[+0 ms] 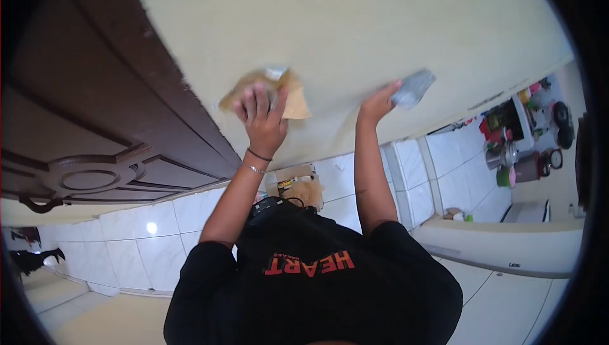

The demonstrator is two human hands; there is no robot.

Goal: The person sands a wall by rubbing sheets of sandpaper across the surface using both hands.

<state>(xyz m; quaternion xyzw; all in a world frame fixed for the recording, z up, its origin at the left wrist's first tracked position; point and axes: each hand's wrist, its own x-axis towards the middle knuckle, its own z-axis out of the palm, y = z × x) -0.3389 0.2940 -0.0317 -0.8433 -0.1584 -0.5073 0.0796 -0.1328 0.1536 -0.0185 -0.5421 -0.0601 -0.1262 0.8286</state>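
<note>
My left hand (261,113) lies with its fingers stretched over a tan sheet (296,96) that looks like sandpaper, holding it against the cream wall (355,21). A pale patch shows at the sheet's upper edge, and part of the sheet is hidden under my fingers. To the right, my right hand (379,102) grips a grey folded sheet (413,89) at its left end, with the thumb on top. This sheet is at the wall too, slightly blurred; whether it is cloth or paper I cannot tell.
A dark brown carved door (95,97) with a handle (39,204) borders the wall on the left. An open cardboard box (295,174) stands on the white tiled floor (171,218) near my body. A doorway at right shows several pots (504,155) and kitchen items.
</note>
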